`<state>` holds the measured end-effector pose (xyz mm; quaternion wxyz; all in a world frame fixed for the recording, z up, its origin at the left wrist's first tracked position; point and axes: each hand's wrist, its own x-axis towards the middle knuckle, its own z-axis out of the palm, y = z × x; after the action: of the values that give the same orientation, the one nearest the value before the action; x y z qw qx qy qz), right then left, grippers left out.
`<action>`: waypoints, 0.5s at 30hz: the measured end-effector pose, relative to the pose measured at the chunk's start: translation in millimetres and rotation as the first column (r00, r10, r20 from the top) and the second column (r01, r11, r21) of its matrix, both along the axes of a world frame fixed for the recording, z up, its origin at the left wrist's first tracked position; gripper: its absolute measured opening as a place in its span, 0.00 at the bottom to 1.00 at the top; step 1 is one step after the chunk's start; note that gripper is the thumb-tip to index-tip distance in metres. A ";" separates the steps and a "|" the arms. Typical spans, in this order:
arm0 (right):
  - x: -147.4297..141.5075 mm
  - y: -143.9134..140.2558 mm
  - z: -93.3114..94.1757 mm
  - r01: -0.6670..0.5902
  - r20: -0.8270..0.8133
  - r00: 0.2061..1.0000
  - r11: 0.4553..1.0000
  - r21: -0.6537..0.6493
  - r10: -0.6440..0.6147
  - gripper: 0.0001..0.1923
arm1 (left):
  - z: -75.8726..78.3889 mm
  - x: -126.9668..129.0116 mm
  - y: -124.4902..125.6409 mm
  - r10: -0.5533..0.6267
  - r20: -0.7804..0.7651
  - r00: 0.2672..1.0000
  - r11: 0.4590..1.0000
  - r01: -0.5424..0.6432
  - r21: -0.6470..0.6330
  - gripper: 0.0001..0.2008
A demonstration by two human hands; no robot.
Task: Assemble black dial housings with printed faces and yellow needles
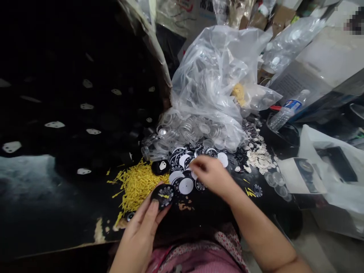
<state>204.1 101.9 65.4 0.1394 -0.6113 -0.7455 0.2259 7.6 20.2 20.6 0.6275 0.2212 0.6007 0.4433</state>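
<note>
My left hand [143, 223] pinches a round black gauge dial [163, 195] with a yellow pointer on its face, held just above the table's near edge. My right hand [211, 173] reaches into a heap of black and white dial discs [184, 167], fingertips bent down onto them; whether it grips one I cannot tell. A pile of small yellow pointers [136, 185] lies left of the discs. Behind the discs, clear round lenses [187, 131] spill from a large clear plastic bag [210, 76].
A black tray [71, 113] with white backing pieces in its pockets fills the left. Small white and dark parts [257, 153] lie to the right, with a plastic water bottle [286, 110], a printed card [301, 176] and white bags. Boxes crowd the back.
</note>
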 end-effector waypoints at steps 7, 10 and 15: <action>51.8 66.4 -26.2 0.222 0.219 0.948 0.973 0.057 -0.229 0.20 | -4.3 16.4 5.6 0.055 0.217 0.975 0.994 -0.032 -0.105 0.25; 55.6 74.6 -27.4 0.196 0.190 0.962 0.980 0.014 -0.195 0.17 | -9.2 18.5 7.7 0.081 0.242 0.967 0.992 -0.054 -0.119 0.23; 65.1 71.8 -25.3 0.242 0.036 0.970 0.970 0.000 -0.241 0.12 | -14.2 19.0 14.0 0.104 0.302 0.948 0.989 -0.067 -0.131 0.21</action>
<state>269.3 173.6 40.1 0.1513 -0.7017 -0.6674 0.1981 26.5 34.1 6.5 0.7057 0.0852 0.5299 0.4625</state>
